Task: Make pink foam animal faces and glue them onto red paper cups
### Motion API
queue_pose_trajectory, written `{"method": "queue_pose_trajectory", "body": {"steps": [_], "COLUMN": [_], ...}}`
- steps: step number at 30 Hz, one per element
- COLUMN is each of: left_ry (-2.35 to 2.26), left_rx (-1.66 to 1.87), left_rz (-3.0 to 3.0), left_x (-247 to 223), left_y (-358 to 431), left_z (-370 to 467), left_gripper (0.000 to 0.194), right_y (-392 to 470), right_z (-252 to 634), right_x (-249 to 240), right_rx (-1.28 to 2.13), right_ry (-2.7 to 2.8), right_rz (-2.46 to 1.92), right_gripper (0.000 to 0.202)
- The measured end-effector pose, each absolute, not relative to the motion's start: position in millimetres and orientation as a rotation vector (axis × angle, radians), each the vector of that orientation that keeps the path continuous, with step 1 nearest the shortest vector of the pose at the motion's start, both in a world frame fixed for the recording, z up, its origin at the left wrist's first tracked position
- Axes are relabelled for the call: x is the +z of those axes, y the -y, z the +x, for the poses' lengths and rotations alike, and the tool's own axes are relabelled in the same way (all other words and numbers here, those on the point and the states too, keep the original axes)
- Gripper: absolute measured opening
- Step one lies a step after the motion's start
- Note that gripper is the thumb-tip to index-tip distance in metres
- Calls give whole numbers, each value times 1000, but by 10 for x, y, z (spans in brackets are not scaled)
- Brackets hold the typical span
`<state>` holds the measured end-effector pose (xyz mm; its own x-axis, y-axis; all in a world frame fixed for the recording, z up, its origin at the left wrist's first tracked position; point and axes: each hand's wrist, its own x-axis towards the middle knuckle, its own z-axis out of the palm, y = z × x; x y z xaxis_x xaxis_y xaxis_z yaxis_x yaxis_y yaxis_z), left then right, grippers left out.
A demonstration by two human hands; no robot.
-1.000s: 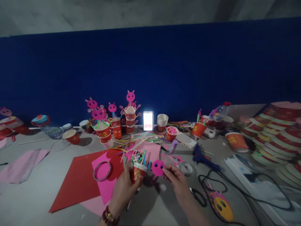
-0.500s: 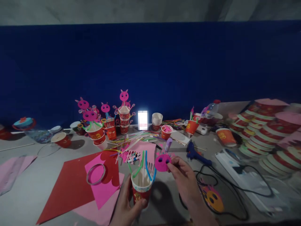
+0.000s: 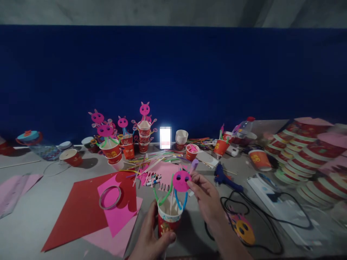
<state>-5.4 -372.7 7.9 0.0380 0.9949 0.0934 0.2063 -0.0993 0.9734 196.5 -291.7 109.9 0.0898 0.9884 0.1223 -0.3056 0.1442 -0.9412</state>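
My left hand (image 3: 151, 236) grips the red paper cup (image 3: 168, 219) on the bench (image 3: 40, 213), straws already in, my right hand (image 3: 206, 196) pinching the pink face disc (image 3: 181, 181) just above it, unattached I think.

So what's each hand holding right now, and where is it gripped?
Left hand grips the red paper cup by its side; right hand pinches the pink face cutout at its right edge.
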Motion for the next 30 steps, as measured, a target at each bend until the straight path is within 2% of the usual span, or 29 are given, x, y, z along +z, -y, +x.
{"method": "queue_pose_trajectory", "body": {"steps": [7,19,26,30], "left_ry": [-1262,-1252,-1319,-1320], "left_rx": [1244,1238,1170,1229], "left_rz": [1283,1307,1434,1485], "left_x": [40,172,61,50], "left_y": [3764,3747,3752,3784], "left_z": [84,163,-20,-12], "left_gripper": [97,91,92,93], "right_y": [2862,2823,2836,2883], "right_z": [1890,1866,1889,1925], "right_x": [1106,1128,1126,1158], "right_rx": [1147,1208,1207,1090], "right_ry": [1171,1124,1140,1275], "right_rz": [-902,-964,-922,-804], "right_gripper": [22,30,26,19]}}
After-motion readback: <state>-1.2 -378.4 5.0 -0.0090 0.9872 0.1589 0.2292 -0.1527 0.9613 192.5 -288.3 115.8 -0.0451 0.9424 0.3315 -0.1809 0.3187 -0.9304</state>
